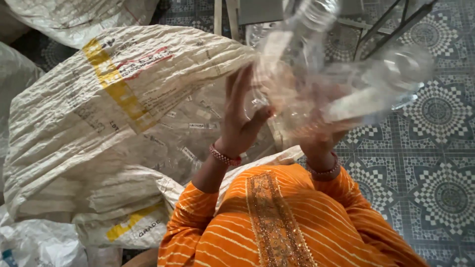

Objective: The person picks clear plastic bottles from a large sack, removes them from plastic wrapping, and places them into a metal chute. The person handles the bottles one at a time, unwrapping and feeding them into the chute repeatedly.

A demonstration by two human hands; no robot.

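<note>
A: status on hands?

B: left hand (242,116) is raised, fingers (236,86) stretched up and mostly open, thumb tip touching the near-left side of the clear crumpled plastic bottle (302,44). Not wrapping it, just resting against it.

A: right?

B: right hand (319,131) is sitting under/behind a second clear plastic bottle (381,84), which is lying tilted, pointing far right. Hand is seen through the plastic + motion blur. Fingers look curled round the bottle, holding it, but can't tell how tight.

A: where are the bottles rel. to everything else?

B: both up in the air at centre-right, above the blue-and-white patterned tiled floor (435,148). First one is standing more upright, reaching toward the far edge; second is crossing it to the right. They're overlapping, can't tell if touching.

A: surroundings?

B: big white woven plastic sack with a yellow stripe (99,113) is lying to the left, mouth open toward the hands. Interior looks full of clear plastic, too blurry for detail. More white sacks (34,242) near left and far left. Dark metal frame legs (391,20) far right. Person is wearing an orange striped sleeve (190,212) and beaded bracelets (225,157) on both wrists.
</note>
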